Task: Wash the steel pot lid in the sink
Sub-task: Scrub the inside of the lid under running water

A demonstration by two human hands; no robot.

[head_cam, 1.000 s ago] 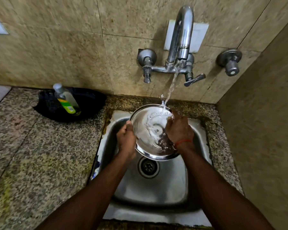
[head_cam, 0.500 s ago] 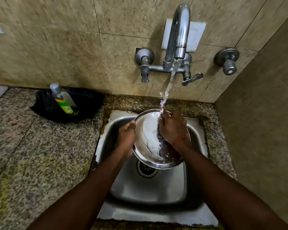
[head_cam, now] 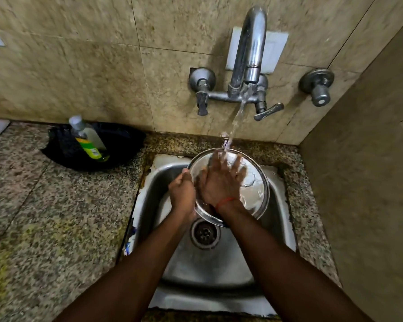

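The round steel pot lid (head_cam: pixel 254 189) is held tilted over the steel sink (head_cam: pixel 209 263), its inner face toward me. My left hand (head_cam: pixel 182 194) grips its left rim. My right hand (head_cam: pixel 221 182) lies flat on the lid's inner face, fingers spread, with an orange thread at the wrist. Water runs from the wall tap (head_cam: pixel 249 54) onto my right fingers and the lid's top edge. The lower left part of the lid is hidden behind my hands.
A dish soap bottle (head_cam: pixel 89 138) with a green label leans in a black pan (head_cam: pixel 116 145) on the granite counter (head_cam: pixel 44 217) at the back left. The drain (head_cam: pixel 204 233) sits below the lid. A tiled wall closes off the right side.
My right hand has slid up the lid's inner face and spread flat under the water stream. The lid has shifted slightly right; my left hand keeps its grip on the rim.
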